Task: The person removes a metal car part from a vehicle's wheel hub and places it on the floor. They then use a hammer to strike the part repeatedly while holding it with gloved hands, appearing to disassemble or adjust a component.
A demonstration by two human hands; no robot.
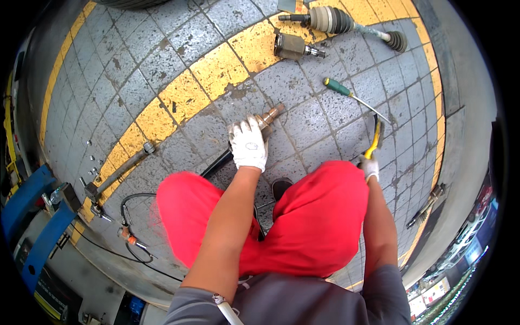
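My left hand (249, 143), in a white work glove, is wrapped round a drive shaft lying on the tiled floor. The shaft's rusty splined end (272, 115) sticks out beyond my fingers, and its black bar runs back toward my left knee. Beside my right knee, my right hand (370, 167), also gloved, is closed on a yellow-handled tool (373, 142) with a dark head. The tool's exact kind is unclear, and part of that hand is hidden by the knee. A screwdriver (338, 87) with a green handle lies just beyond the tool.
Far right on the floor lie another axle shaft (331, 20) with rubber boots and a metal joint housing (291, 46). On the left are a long metal bar (122, 171), small nuts (93, 158), a black hose (125, 214) and blue lift arms (50, 238).
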